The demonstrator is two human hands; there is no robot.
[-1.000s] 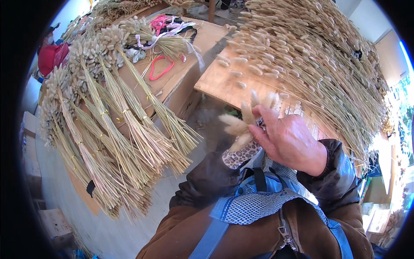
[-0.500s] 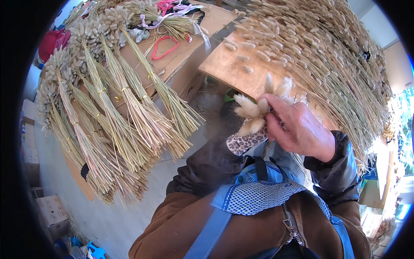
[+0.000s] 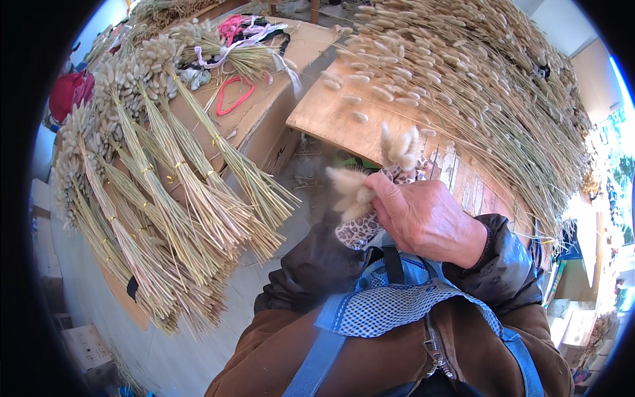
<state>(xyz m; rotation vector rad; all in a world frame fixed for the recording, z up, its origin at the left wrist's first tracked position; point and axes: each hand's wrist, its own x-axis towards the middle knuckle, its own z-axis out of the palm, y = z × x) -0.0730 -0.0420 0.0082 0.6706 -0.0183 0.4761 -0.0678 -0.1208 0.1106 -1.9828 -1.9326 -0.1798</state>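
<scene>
Right hand (image 3: 430,215) bare, fingers curled shut over a small bunch of fluffy cream dried grass heads (image 3: 350,188), tufts projecting left and up past the knuckles, held close in front of the chest. Left hand (image 3: 360,231) in a leopard-print glove, mostly hidden beneath the right; its grip cannot be told. Behind: loose heap of dried grass stems (image 3: 489,86) on a wooden board (image 3: 331,116). To the left: tied straw-coloured bundles (image 3: 165,198) on a cardboard box (image 3: 264,112).

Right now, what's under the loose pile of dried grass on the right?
A tilted wooden board carries the dried grass pile; its bare front edge shows. The right hand, gripping a fluffy tuft, is in front. The board's far side is covered.
</scene>
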